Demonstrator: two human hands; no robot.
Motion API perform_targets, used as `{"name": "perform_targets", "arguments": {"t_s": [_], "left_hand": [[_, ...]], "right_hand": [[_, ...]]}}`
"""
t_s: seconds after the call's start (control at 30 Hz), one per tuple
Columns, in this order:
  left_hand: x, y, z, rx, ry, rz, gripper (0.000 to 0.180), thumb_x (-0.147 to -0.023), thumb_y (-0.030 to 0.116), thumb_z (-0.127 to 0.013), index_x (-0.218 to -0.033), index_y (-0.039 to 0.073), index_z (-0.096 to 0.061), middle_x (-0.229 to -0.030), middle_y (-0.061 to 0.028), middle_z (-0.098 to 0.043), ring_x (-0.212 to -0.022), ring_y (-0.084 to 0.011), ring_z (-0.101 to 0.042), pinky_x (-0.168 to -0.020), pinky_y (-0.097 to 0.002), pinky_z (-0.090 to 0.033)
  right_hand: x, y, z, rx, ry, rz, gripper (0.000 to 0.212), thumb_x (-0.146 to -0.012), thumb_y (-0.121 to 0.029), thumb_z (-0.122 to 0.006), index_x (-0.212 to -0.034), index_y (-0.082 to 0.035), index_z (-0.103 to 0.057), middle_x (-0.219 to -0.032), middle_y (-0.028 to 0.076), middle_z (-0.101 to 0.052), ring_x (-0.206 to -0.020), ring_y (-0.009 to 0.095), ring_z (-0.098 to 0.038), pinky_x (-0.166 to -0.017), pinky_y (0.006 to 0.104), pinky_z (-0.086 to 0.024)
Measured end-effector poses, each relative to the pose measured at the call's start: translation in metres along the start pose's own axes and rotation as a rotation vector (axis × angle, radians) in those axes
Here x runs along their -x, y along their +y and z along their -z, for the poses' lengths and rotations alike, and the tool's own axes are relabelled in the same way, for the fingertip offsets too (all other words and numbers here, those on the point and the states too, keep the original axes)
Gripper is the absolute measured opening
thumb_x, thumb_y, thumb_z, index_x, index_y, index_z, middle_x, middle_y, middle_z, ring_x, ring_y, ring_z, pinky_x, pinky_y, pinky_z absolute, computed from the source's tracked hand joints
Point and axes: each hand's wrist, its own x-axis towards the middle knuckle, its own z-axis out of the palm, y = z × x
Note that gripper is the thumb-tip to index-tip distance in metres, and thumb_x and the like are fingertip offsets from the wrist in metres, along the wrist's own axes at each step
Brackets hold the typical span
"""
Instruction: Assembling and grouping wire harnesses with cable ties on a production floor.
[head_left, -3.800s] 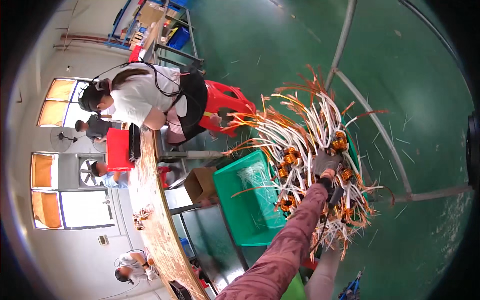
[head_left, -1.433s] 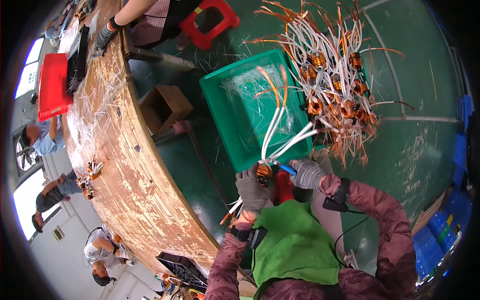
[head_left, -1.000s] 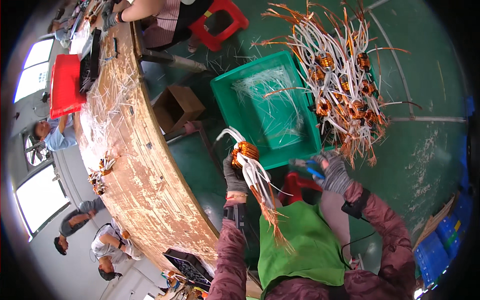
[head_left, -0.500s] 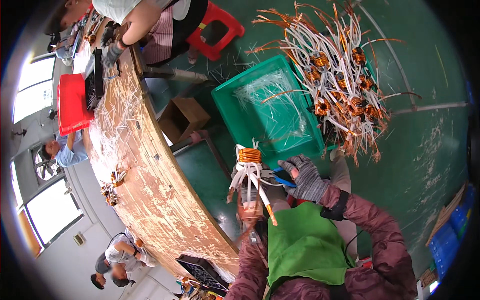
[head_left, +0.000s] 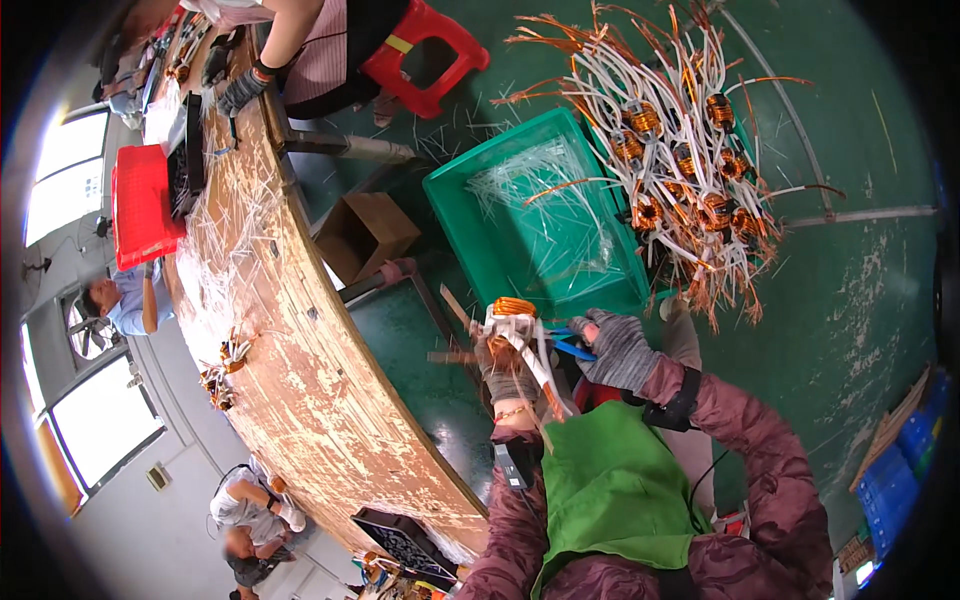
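My gloved left hand is closed around a copper-wound coil whose white-sleeved leads hang down across the fingers. Some of its lead ends are blurred by motion. Closed on blue-handled pliers, my gloved right hand is just right of the coil. The pliers' jaws are close to the white leads; whether they touch cannot be made out. Ahead of both hands is a green bin with thin clear offcuts inside. A heap of similar coils with white-sleeved leads and bare copper ends is piled at its right.
A worn wooden table curves along my left, with scattered clear strips and several coils on it. Below its edge is a cardboard box. A red stool and a co-worker's gloved hand are farther ahead. Blue crates stand at right.
My left hand has turned and tipped the coil, and its leads swing. My right fingers have closed more around the pliers' handles. The co-worker's arm at the table has shifted.
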Motion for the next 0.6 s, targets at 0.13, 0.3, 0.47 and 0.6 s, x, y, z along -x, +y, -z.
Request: {"name": "perform_targets", "arguments": {"t_s": [0.13,0.3,0.47,0.6], "left_hand": [[0.044,0.006,-0.074,0.028,0.169,-0.003,0.047,-0.082,0.043,-0.053,-0.113,0.008,-0.054,-0.098,-0.0108,-0.062,-0.080,-0.0276,-0.061,-0.076,-0.0414,-0.052],[0.045,0.004,-0.084,0.207,0.031,0.051,0.046,-0.082,0.041,-0.053,-0.115,0.009,-0.055,-0.107,-0.0123,-0.060,-0.095,-0.0294,-0.057,-0.085,-0.0474,-0.048],[0.041,-0.005,-0.083,0.321,-0.073,-0.013,0.048,-0.082,0.038,-0.054,-0.115,0.003,-0.054,-0.111,-0.0177,-0.057,-0.099,-0.0337,-0.055,-0.088,-0.0489,-0.045],[0.038,-0.011,-0.082,0.437,-0.035,-0.026,0.052,-0.080,0.038,-0.056,-0.117,0.002,-0.052,-0.112,-0.0202,-0.056,-0.099,-0.0350,-0.055,-0.089,-0.0493,-0.045]], "right_hand": [[0.004,-0.005,0.001,0.056,0.142,-0.008,0.045,-0.066,-0.024,-0.066,-0.106,-0.007,-0.056,-0.090,0.016,-0.053,-0.084,0.034,-0.055,-0.070,0.0449,-0.046],[-0.008,-0.023,0.001,0.144,0.055,-0.171,0.060,-0.066,-0.030,-0.066,-0.119,-0.005,-0.051,-0.105,0.016,-0.053,-0.095,0.034,-0.050,-0.077,0.0443,-0.044],[-0.010,-0.037,0.006,0.233,0.030,-0.290,0.062,-0.067,-0.030,-0.066,-0.121,-0.004,-0.049,-0.105,0.015,-0.052,-0.093,0.034,-0.050,-0.080,0.0439,-0.044],[-0.009,-0.030,-0.009,0.184,-0.005,-0.339,0.067,-0.067,-0.030,-0.067,-0.124,-0.004,-0.046,-0.110,0.017,-0.051,-0.097,0.035,-0.050,-0.085,0.0449,-0.044]]}}
